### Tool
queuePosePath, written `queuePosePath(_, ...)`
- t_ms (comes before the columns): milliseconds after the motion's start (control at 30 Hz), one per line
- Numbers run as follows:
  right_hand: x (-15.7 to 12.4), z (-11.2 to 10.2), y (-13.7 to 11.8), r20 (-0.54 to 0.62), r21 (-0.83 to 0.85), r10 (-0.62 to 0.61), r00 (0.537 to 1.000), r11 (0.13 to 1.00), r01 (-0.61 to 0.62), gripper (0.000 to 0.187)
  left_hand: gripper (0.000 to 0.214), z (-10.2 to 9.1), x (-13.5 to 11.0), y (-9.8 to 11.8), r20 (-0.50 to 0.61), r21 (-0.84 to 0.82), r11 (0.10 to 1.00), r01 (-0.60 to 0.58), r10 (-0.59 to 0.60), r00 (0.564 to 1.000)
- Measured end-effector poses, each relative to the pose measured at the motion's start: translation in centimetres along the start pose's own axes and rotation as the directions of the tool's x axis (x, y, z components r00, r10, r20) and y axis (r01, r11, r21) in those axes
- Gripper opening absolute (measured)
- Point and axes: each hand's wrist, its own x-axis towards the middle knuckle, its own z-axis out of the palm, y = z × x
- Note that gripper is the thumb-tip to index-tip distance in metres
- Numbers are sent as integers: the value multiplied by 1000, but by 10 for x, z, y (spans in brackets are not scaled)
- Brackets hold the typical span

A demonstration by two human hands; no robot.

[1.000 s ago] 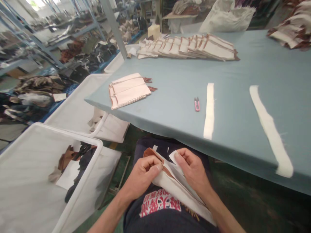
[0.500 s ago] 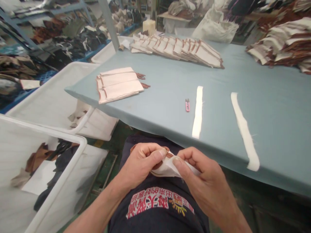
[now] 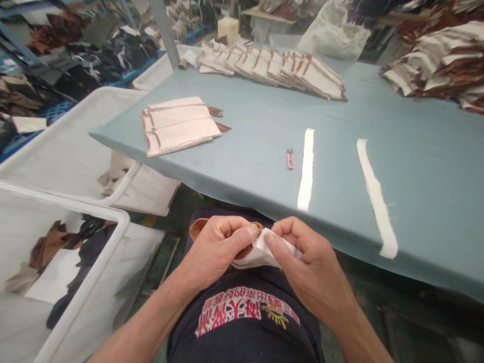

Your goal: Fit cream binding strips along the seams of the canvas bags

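In my lap, over a dark printed apron (image 3: 242,348), my left hand (image 3: 219,247) pinches the edge of a brown-and-cream fabric piece (image 3: 245,262) between thumb and fingers. A brown loop of it shows behind the left knuckles. My right hand (image 3: 306,262) pinches a white cloth strip (image 3: 260,243), its end laid against the brown edge beside the left thumb tip. My fingers hide most of the piece. On the table ahead lie pink thread snips (image 3: 290,159), with a cream cloth strip (image 3: 306,171) beside them and another frayed cream strip (image 3: 378,201) farther right.
A blue-green table (image 3: 257,126) spans the front. It bears a small stack of cream pieces (image 3: 181,121), a long fanned row (image 3: 272,68) and a brown-and-cream heap (image 3: 434,65). White bins (image 3: 124,217) with fabric scraps stand at left, near a metal post (image 3: 164,33).
My right hand has brought the white strip's end up and left, closer to my left thumb at the brown edge. The whole view has shifted slightly.
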Motion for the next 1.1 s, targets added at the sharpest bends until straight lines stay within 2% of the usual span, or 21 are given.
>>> queuePosePath(500,1,13,13,-110,-28,-52,993,998,49,27,38,2,2,-5,-39,36,999,-3,5,999)
queuePosePath(867,7,13,19,-57,24,-12,998,1000,13,26,40,1,2,-10,-38,63,998,-31,33,999)
queuePosePath(1000,9,15,23,-46,28,11,999,1000,-10,27,29,3,0,-12,-55,60,998,-6,10,998)
queuePosePath(1100,10,18,29,-43,57,4,999,998,-2,26,18,9,-2,-12,-128,132,991,-5,22,992)
